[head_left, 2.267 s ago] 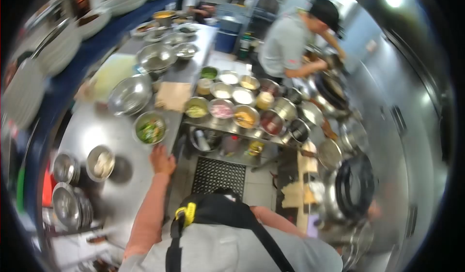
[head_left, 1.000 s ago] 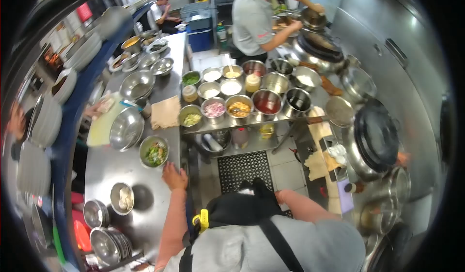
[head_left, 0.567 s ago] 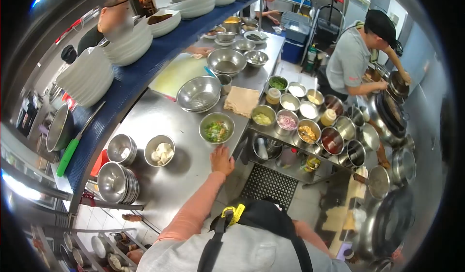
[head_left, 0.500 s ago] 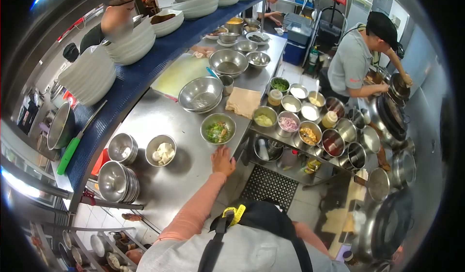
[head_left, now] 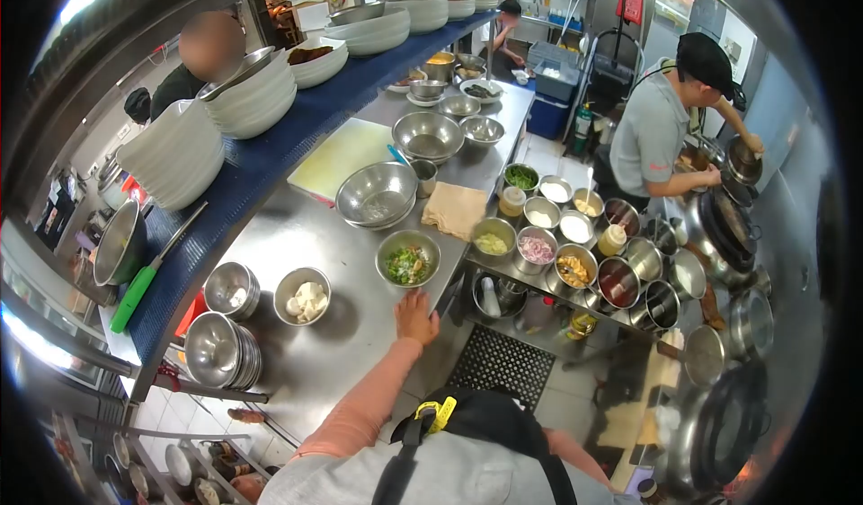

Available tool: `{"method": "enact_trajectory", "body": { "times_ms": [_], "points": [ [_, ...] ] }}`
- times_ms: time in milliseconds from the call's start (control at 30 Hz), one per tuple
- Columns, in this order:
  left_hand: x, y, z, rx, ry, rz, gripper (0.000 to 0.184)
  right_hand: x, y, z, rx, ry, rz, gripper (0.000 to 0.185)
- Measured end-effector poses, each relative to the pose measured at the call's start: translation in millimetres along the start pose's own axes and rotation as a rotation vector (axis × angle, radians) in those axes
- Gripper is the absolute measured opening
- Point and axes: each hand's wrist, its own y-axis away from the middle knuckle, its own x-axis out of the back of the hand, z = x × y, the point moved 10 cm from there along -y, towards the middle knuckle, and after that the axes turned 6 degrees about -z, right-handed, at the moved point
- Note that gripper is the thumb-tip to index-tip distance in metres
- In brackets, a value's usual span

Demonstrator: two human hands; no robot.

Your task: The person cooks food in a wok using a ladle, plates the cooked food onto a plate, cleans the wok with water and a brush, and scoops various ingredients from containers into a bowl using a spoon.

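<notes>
My left hand rests at the front edge of the steel counter, its fingers stretched out and holding nothing. Just beyond the fingertips stands a steel bowl of chopped greens and reddish bits. To the left of the hand, a second steel bowl contains pale, creamy pieces. Farther back are a wide steel bowl and a folded tan cloth. Of my right arm only part of the sleeve shows beside my body; the right hand is hidden.
Stacked steel bowls stand at the counter's left end. A blue shelf bears white bowls and a green-handled tool. On the right are ingredient containers and a co-worker handling a pot. Another person stands behind the shelf.
The view has shifted slightly, so most things sit a little lower. A person's hand at the cutting board's far end is gone from there. My left hand stays at the counter edge.
</notes>
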Motion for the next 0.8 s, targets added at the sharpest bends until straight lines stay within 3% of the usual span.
{"method": "enact_trajectory", "body": {
  "times_ms": [800],
  "points": [
    [-0.2, 0.5, -3.0, 0.008, 0.022, 0.002, 0.051, 2.2, 10.9, 16.0, -0.014, 0.038, 0.032, 0.036]
  ]
}}
